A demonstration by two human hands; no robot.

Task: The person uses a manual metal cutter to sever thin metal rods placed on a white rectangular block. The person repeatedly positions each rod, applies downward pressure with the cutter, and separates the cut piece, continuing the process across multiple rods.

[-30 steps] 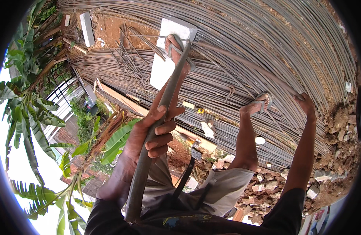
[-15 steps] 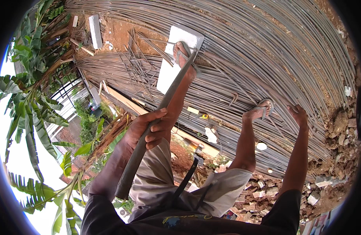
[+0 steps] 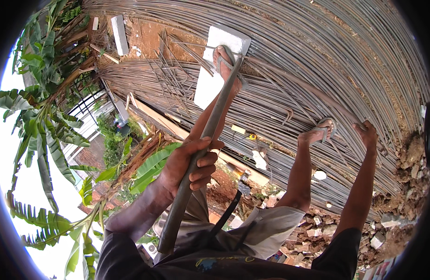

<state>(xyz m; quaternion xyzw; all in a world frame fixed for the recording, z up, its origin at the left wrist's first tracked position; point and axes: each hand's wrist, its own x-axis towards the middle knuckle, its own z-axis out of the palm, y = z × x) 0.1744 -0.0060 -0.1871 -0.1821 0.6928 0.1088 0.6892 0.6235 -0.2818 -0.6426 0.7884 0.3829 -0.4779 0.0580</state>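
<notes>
While the grey pipe (image 3: 181, 203) has been swung slightly bodyward, it is gripped by the left hand (image 3: 191, 164), fingers wrapped closely round, its angle apparently being adjusted; near the white block (image 3: 208, 93) its tip is hard to make out. The brown bar (image 3: 313, 88) is touched by the right hand (image 3: 366, 134), whose closure cannot be told.

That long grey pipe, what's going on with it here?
The person's left hand grips the grey pipe, while the right hand holds the end of a brown bar. Both run toward the sandalled left foot, which rests on a white block amid many metal rods.
</notes>
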